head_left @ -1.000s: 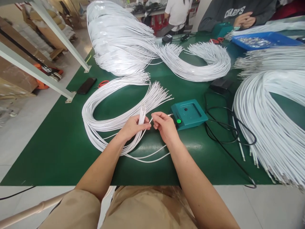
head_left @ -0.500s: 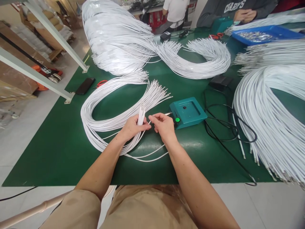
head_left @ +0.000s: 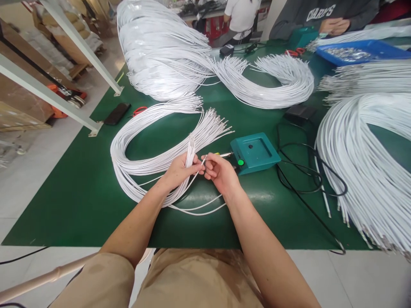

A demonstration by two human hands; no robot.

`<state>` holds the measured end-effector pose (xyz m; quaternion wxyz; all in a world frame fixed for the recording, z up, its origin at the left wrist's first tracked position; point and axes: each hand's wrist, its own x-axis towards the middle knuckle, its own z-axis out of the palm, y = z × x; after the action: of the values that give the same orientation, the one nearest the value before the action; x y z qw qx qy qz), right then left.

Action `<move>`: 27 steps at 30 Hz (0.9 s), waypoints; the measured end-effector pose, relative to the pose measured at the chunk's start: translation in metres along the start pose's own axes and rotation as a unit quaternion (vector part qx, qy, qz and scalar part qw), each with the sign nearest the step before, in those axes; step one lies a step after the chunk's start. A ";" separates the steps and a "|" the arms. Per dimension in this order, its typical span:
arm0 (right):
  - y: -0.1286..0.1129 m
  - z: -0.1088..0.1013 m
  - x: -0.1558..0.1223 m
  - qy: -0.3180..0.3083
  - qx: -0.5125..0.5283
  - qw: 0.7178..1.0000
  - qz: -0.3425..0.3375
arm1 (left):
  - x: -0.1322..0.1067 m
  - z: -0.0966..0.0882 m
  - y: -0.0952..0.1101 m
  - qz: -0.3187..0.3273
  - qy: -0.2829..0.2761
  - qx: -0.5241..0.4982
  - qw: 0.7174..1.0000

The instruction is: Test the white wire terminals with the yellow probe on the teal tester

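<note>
My left hand (head_left: 180,170) is closed round a small bunch of white cables (head_left: 190,149), their tips standing up above the thumb. Between the fingers of my right hand (head_left: 221,170) is the end of a single white cable (head_left: 199,167), which runs down past my left thumb. Both hands are close together. Just to their right sits a teal box-shaped device (head_left: 256,152) with a green button and a metal probe on its left side. A large looped bundle of white cables (head_left: 122,149) lies behind and left of my left hand.
More white cable bundles (head_left: 282,92) lie at the back and right. A black cord (head_left: 300,188) coils right of the device. A phone (head_left: 117,114), red-handled scissors (head_left: 139,111) and a blue tray (head_left: 382,49) are on the green table (head_left: 80,192). A co-worker's hands (head_left: 335,26) are at the far side.
My right hand has turned, its palm and fingers now more upward, with the cable end lifted slightly between the fingertips. The left hand keeps its bunch. The view has shifted slightly.
</note>
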<state>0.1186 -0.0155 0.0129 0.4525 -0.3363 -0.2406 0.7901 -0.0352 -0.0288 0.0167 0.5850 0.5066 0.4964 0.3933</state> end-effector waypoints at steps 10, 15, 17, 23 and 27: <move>0.000 -0.004 0.002 -0.026 -0.013 0.999 0.046 | 0.000 0.000 0.000 0.013 -0.040 0.029 0.999; 0.000 -0.004 0.001 -0.053 -0.004 0.998 0.024 | 0.002 -0.005 0.000 0.014 -0.003 0.041 0.999; 0.001 -0.003 0.001 -0.041 -0.005 0.999 0.008 | 0.002 -0.006 0.001 0.014 0.000 0.043 0.999; 0.001 0.000 0.000 -0.007 -0.011 1.000 -0.009 | 0.001 -0.004 0.003 0.016 -0.013 0.053 0.998; 0.001 -0.001 0.000 -0.017 -0.008 1.000 -0.007 | 0.002 -0.006 0.002 0.012 -0.007 0.048 0.999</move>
<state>0.1193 -0.0160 0.0117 0.4514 -0.3242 -0.2568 0.7907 -0.0401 -0.0252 0.0179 0.5588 0.5425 0.5048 0.3723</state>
